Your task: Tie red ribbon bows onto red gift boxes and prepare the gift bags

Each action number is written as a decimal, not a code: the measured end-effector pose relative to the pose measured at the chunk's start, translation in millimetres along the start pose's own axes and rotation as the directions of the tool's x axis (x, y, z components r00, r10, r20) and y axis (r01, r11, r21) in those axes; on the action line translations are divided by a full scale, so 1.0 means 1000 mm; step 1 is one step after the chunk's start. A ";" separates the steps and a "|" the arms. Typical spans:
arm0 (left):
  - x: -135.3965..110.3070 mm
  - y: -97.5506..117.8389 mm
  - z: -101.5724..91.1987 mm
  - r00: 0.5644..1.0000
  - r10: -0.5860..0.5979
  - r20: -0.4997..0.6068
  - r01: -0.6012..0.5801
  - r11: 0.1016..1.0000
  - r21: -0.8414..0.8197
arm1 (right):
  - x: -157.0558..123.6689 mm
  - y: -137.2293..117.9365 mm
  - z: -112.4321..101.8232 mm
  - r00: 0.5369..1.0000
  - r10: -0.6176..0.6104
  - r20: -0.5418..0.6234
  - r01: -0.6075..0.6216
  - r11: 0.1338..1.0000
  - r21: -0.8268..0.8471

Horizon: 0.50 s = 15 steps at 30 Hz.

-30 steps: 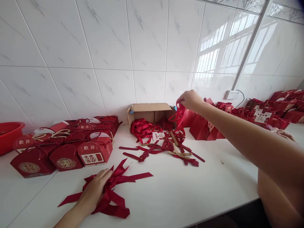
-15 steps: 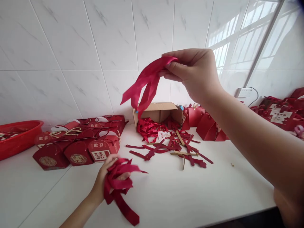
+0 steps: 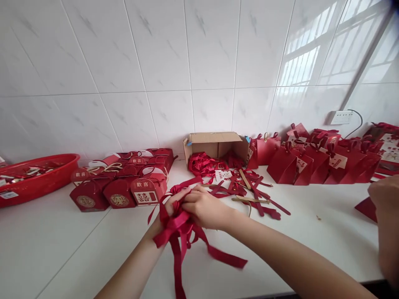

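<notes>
A loose bunch of dark red satin ribbons (image 3: 179, 226) is gathered between both hands above the front of the white table, its ends hanging down. My left hand (image 3: 170, 206) is closed around the bunch, its fingers partly hidden by the ribbons. From the right, my right hand (image 3: 204, 206) presses against the same bunch with bent fingers gripping ribbon. Behind the hands lie flat red and gold strips (image 3: 246, 193). More red ribbons (image 3: 202, 165) spill from an open cardboard box (image 3: 215, 139) lying on its side.
Red gift boxes (image 3: 120, 193) stand in rows at the left, beside a red plastic basin (image 3: 46, 182) of small wrapped items. Red gift bags (image 3: 282, 166) line the wall at the right. Another person's hand (image 3: 386, 199) is at the right edge near a red bag (image 3: 368, 209).
My right hand has come down and left from high up, bringing its ribbons to the bunch in my left hand. The view has shifted to the right.
</notes>
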State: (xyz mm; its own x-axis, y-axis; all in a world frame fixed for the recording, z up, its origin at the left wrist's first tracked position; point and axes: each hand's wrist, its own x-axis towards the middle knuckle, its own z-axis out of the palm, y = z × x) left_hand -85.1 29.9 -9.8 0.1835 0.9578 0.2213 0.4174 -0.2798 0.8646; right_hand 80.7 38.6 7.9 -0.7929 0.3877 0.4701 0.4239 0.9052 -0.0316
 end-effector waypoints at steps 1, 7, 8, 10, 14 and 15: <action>0.001 -0.002 0.001 1.000 -0.022 0.017 0.023 0.999 -0.033 | -0.005 -0.001 0.004 0.999 -0.005 0.041 0.006 1.000 -0.017; 0.015 -0.017 0.004 0.881 -0.420 0.219 0.448 0.590 -0.671 | -0.035 0.016 0.002 0.999 0.006 -0.052 -0.006 1.000 -0.011; 0.017 -0.021 0.004 0.867 -0.449 0.217 0.460 0.552 -0.696 | -0.041 0.029 0.000 0.993 0.109 -0.052 -0.109 0.994 -0.002; 0.020 -0.028 0.004 0.861 -0.466 0.204 0.464 0.553 -0.692 | -0.054 0.065 -0.004 0.909 0.416 -0.027 -0.417 0.909 -0.001; 0.025 -0.038 0.010 0.889 -0.431 0.156 0.423 0.638 -0.643 | -0.090 0.157 -0.018 0.581 0.808 -0.104 -0.814 0.577 -0.065; 0.025 -0.040 0.012 0.892 -0.425 0.156 0.422 0.654 -0.628 | -0.100 0.177 -0.021 0.499 0.861 -0.095 -0.866 0.494 -0.079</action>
State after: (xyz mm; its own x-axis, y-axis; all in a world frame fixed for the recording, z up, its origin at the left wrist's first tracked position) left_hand -86.4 64.4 -44.7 0.1254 0.9625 -0.2406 -0.2083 0.2627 0.9421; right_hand 243.9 156.3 -26.3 0.0108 0.9564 0.2917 0.9306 0.0971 -0.3529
